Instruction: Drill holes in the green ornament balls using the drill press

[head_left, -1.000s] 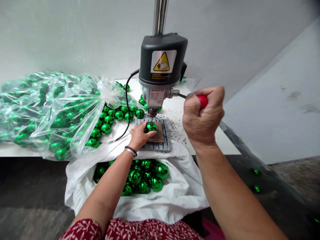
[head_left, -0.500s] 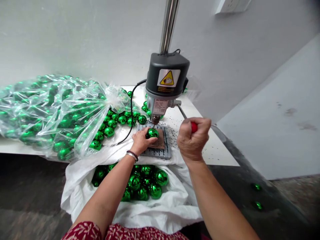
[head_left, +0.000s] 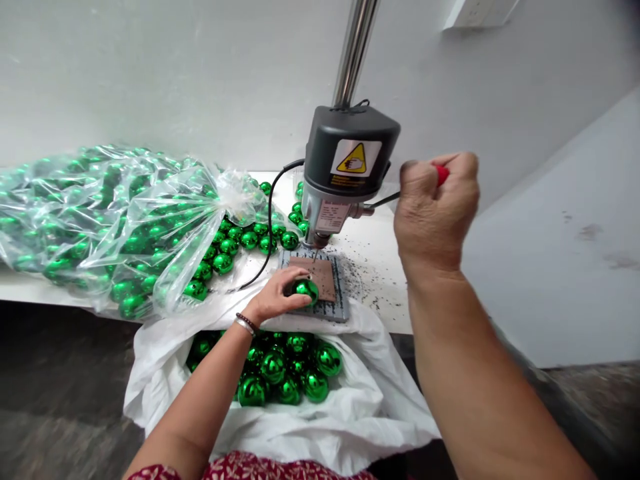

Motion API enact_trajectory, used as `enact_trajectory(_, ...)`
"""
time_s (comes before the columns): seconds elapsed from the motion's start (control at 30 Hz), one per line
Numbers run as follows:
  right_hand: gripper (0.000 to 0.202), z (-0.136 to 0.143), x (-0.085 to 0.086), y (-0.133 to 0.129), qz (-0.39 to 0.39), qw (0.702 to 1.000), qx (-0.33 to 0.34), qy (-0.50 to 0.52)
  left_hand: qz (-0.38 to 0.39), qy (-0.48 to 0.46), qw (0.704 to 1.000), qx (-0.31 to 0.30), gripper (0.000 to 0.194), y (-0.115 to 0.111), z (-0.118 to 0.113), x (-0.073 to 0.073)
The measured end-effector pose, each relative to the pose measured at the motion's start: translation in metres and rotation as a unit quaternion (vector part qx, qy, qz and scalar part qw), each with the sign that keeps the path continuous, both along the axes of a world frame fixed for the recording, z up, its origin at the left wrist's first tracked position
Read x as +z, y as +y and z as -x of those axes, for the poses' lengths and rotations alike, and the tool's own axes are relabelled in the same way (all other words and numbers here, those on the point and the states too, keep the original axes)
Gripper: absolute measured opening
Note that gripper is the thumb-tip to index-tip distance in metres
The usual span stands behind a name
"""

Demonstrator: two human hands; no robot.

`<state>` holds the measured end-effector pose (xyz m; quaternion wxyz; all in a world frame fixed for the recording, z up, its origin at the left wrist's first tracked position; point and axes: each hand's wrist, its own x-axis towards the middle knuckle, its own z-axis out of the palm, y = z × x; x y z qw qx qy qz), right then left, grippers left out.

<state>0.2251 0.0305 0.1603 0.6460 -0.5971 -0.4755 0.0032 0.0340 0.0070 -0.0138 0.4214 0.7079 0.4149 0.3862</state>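
Note:
A shiny green ball ornament [head_left: 306, 291] is gripped by my left hand [head_left: 277, 293], over the near part of the drill press base [head_left: 340, 308]. A small hole or dark spot shows near its top. Behind the ball, a brown board [head_left: 326, 277] lies on the base, and the thin drill bit [head_left: 315, 255] points down above it, apart from the ball. My right hand [head_left: 437, 210] is closed around the red-knobbed feed lever [head_left: 387, 199] at the right of the drill press [head_left: 350, 157]. The lever is raised.
Loose green balls [head_left: 229, 246] and a large clear bag [head_left: 100, 227] of them cover the table's left. White cloth [head_left: 360, 400] at the front edge holds more green balls [head_left: 273, 367]. A black cable [head_left: 271, 220] loops left of the drill; dark shavings [head_left: 365, 267] lie right of it.
My right hand has swung the lever up and to the right, and the bit has come clear of the ball. My left hand has drawn the ball toward me, off the board's middle.

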Motion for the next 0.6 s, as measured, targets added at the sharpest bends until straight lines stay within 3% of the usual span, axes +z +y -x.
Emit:
enact_trajectory(0.1, 0.021, 0.002, -0.003, -0.003, -0.004, 1.000, 0.006, 0.008, -0.013, 0.009, 0.998, 0.066, 0.037, 0.004, 0.019, -0.002)
enact_trajectory(0.2, 0.020, 0.002, -0.004, -0.003, -0.011, 1.000, -0.001, 0.007, -0.032, 0.082, 0.965, 0.245, 0.034, 0.031, 0.030, -0.005)
enact_trajectory(0.27, 0.020, 0.001, -0.005, -0.001, -0.013, 1.000, -0.005, 0.004, -0.021, 0.154, 0.934, 0.321, 0.038, 0.055, 0.035, -0.006)
enact_trajectory(0.43, 0.018, -0.003, -0.009, 0.000, -0.035, 0.999, -0.002, -0.016, 0.002, 0.290, 0.918, 0.270, 0.042, 0.101, 0.037, -0.005)
enact_trajectory(0.6, 0.013, -0.007, -0.020, -0.002, -0.086, 0.995, 0.010, -0.048, -0.005, 0.363, 0.903, 0.229, 0.040, 0.112, 0.032, -0.008)
